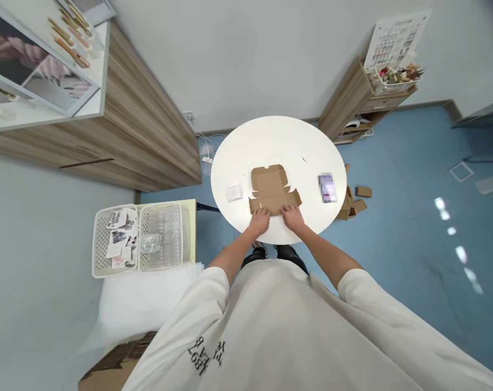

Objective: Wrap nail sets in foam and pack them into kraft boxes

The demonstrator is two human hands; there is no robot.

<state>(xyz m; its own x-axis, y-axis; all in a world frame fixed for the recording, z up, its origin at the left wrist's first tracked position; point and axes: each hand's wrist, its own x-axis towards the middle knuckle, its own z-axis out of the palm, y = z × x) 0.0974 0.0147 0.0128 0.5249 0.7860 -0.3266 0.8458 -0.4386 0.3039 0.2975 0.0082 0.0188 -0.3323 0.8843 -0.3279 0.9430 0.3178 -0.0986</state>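
An unfolded brown cardboard box (270, 183) lies on the white oval table (279, 136), its lid panel pointing away from me and its side flaps spread. My left hand (260, 220) grips the near edge of the box, left of centre. On the same edge, to the right, my right hand (292, 218) grips the cardboard with bent fingers. The thumbs are mostly hidden. Left of the box sits a small clear, flat case (234, 193). A purple, blurred-out packet (327, 188) rests near the table's right edge.
White baskets (115, 239) with cards and clear plastic cases stand on a side table at left. Folded cardboard boxes (349, 206) lie on the floor right of the table. A wooden cabinet (149, 108) and a small shelf unit (346, 103) stand by the wall.
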